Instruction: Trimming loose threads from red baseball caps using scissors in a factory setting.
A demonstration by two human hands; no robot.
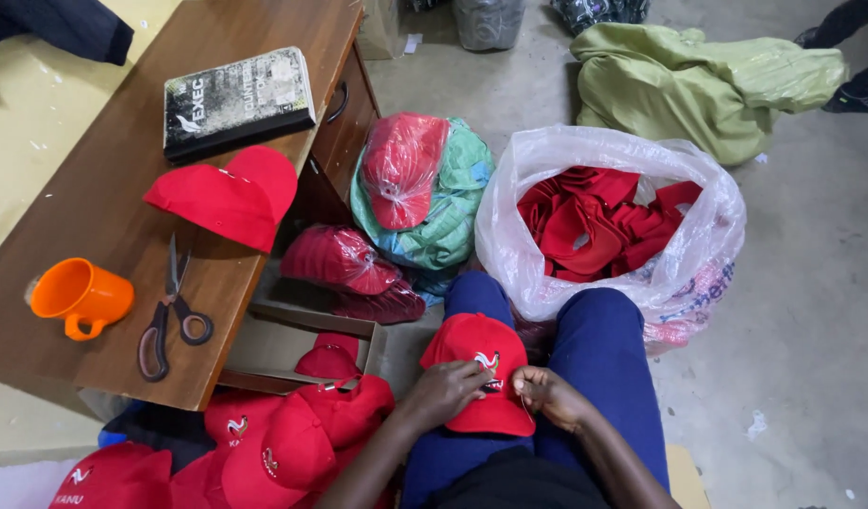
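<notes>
Red cap (479,372) with embroidered front emblem, lying crown-up on blue-trousered lap, brim toward wearer

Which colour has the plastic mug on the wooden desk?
The plastic mug is orange, seen in the head view.

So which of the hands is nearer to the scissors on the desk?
Left. The left hand rests on the red cap in the lap, to the right of the scissors. The right hand is on the cap's far side, farther away.
</notes>
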